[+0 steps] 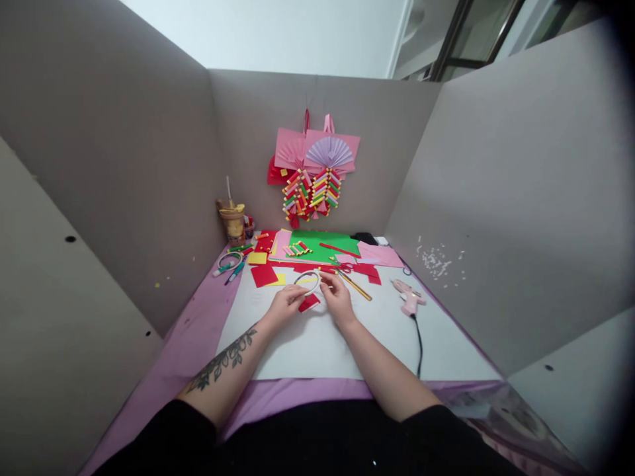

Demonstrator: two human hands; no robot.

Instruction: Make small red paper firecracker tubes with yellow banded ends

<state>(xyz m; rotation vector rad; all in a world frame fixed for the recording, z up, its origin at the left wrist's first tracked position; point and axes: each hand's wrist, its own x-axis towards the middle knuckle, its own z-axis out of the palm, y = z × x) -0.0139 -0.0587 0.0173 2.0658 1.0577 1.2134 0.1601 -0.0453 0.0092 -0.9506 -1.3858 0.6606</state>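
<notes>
A thin white roll of tape (317, 284) is held up just above the white sheet on the table. My left hand (286, 305) pinches its lower left edge between thumb and fingers. My right hand (339, 301) has its curled fingertips at the right edge of the roll; whether they grip a loose tape end is too small to tell. Directly under the roll lies a small red paper piece (309, 303). Red paper squares (264, 275) and a yellow paper piece (280, 280) lie left of it, and a pencil (358, 288) rests beyond my right hand.
A pink glue gun (409, 296) with a black cord lies at right. Scissors (346, 267), green paper (322, 239) and pink paper (380, 254) are at the back. Another tape roll (229, 262) and pens (235, 271) sit left. Paper firecracker decorations (326, 188) hang on the grey back panel.
</notes>
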